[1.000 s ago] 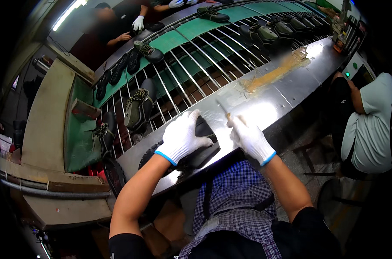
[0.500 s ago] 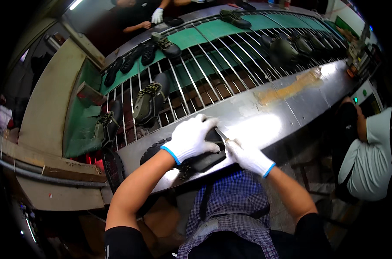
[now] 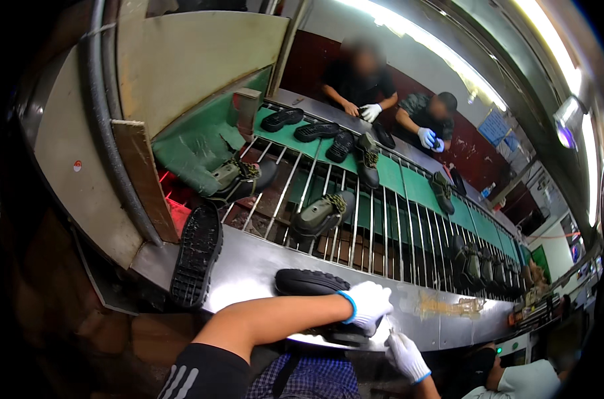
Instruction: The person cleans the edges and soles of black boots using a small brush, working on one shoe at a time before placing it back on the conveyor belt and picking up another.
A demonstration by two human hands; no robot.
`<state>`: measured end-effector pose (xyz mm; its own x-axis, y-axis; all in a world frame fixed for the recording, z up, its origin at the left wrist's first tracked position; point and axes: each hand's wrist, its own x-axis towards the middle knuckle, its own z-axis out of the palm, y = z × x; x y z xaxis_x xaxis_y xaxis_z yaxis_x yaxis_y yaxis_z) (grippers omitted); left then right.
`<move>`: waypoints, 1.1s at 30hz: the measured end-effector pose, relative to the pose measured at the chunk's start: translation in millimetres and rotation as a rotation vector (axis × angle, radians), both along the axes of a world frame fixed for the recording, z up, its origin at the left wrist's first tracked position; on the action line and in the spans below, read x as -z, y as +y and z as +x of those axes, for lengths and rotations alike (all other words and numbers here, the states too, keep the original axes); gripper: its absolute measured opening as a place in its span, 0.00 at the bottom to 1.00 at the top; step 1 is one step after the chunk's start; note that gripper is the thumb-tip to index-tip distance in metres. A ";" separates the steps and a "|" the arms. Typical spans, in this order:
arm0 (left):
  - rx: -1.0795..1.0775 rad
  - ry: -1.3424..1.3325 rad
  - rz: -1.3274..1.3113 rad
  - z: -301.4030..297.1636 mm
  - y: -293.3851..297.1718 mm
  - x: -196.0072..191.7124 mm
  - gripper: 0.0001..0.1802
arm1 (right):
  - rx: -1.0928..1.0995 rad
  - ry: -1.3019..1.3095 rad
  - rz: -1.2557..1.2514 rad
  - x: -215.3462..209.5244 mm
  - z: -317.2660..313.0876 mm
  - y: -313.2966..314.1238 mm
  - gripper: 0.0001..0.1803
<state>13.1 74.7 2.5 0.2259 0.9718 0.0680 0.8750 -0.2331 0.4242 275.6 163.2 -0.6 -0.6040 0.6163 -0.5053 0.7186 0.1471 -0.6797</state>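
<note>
My left hand, in a white knit glove with a blue cuff, is closed over a dark shoe at the metal table's front edge. The forearm covers much of that shoe. Close by on the right, my gloved right hand pinches a thin pointed tool, its tip near the left fingers. Glare hides the tool's exact kind. Beyond my left forearm lies a black shoe sole with a ridged edge. Farther left, another black sole rests with its tread up.
Behind the metal ledge runs a roller conveyor with green-black shoes on it. Soles lie on the green strip beyond. Two people work across the line; another person is at lower right. A board partition stands left.
The view has swung up and left, showing more of the conveyor and the people across it. My hands now appear lower and farther right in the picture, still close together at the shoe.
</note>
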 end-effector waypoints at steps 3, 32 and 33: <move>0.003 -0.038 0.054 -3.4 0.1 11.3 0.33 | 0.102 0.037 0.058 3.4 -7.5 -28.3 0.21; -0.008 -0.160 0.110 -10.1 -1.3 37.5 0.45 | 0.248 0.502 0.758 130.5 -78.8 38.3 0.15; 0.001 -0.150 0.122 -9.4 2.3 36.8 0.46 | 0.277 0.518 0.734 147.2 -66.0 50.3 0.17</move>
